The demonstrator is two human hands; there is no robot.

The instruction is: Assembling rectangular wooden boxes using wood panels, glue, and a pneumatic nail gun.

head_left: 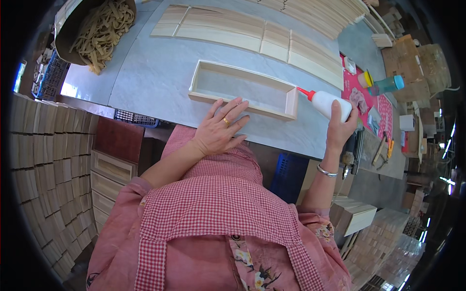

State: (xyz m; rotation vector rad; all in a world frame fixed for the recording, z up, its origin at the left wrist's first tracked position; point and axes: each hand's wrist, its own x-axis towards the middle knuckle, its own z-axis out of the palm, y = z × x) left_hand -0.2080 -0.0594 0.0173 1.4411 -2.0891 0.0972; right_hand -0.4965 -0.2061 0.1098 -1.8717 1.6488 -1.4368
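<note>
A shallow rectangular wooden frame (242, 72) of pale wood lies on the grey-blue tabletop (145, 72) in front of me. My left hand (225, 127) rests at its near side, fingers stretched and spread over the near rail, a gold ring on one finger. Wrapped round a white squeeze bottle (326, 105) is my right hand (342, 127). The bottle is tilted, and its red nozzle (304, 91) points left at the frame's far right corner. Whether the tip touches the wood or anything flows from it, I cannot tell.
Flat wooden boards (218, 31) lie in a row beyond the frame, with a long stack of slats (310, 14) behind. A bucket of tan strips (104, 34) stands far left. To the right are a teal bottle (388, 84) and pliers (379, 149). Wood stacks (46, 169) rise at left.
</note>
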